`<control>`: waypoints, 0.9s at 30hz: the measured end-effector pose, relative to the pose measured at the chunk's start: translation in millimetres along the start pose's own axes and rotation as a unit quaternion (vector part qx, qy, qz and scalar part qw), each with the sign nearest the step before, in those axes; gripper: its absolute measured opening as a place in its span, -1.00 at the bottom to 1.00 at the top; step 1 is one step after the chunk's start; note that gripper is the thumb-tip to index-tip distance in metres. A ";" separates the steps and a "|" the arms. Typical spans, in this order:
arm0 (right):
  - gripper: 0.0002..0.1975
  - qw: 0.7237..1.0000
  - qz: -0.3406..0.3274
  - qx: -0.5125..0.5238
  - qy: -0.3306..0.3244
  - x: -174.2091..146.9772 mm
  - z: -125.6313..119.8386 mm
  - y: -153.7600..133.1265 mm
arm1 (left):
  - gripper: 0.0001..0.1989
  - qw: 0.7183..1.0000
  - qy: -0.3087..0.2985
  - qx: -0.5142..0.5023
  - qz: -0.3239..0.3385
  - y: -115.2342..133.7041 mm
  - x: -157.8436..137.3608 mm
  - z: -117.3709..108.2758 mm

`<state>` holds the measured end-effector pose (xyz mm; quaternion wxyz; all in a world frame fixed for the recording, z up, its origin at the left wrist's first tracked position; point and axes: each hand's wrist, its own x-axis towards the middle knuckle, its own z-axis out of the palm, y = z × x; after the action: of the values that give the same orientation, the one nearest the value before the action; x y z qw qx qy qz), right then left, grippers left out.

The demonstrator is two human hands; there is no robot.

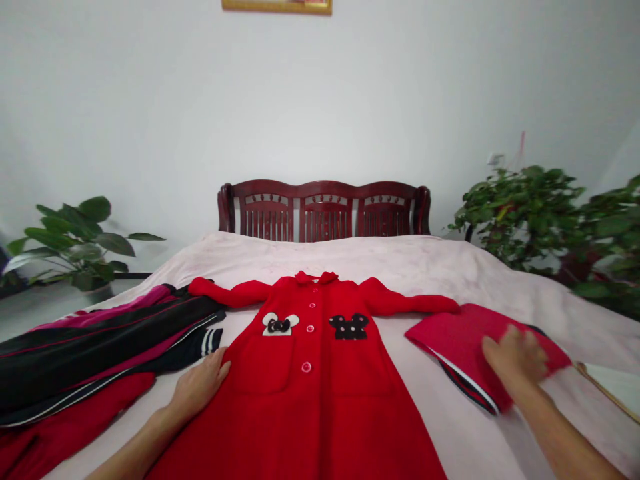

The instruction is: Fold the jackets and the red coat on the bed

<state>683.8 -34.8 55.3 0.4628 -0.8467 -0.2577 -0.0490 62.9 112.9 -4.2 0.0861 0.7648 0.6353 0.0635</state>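
Bare pink bedsheet (400, 267) lies open at twelve o'clock; dark striped garments (100, 347) crowd nine o'clock, a folded red cloth (460, 340) blocks three, possibly something beneath.

No legible text, label, brand name or number appears anywhere in the view. The red coat (305, 387) carries only pictorial patches: a white mouse-head shape with a black bow (280, 324) on one side of the chest and a black, dotted mouse-head shape (349, 327) on the other. Neither patch bears lettering.
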 end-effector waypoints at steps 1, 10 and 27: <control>-0.43 0.996 -0.061 -0.068 -0.020 -12.9 7.6 -22.8 | -0.56 1.000 0.002 0.003 0.003 0.8 0.0 -0.1; -0.39 0.807 -0.463 -0.167 -0.326 -195.2 75.2 -148.0 | -0.50 0.993 -0.012 0.113 -0.036 15.1 -34.3 -19.9; -0.34 0.769 -0.427 -0.238 -0.412 -239.1 66.3 -98.2 | -0.54 0.994 0.051 0.092 -0.035 -1.2 -60.9 -29.2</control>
<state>420.1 -31.6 15.3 0.0270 -0.6718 -0.7384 0.0523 44.5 54.8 24.8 -0.0148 0.7425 0.6685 0.0407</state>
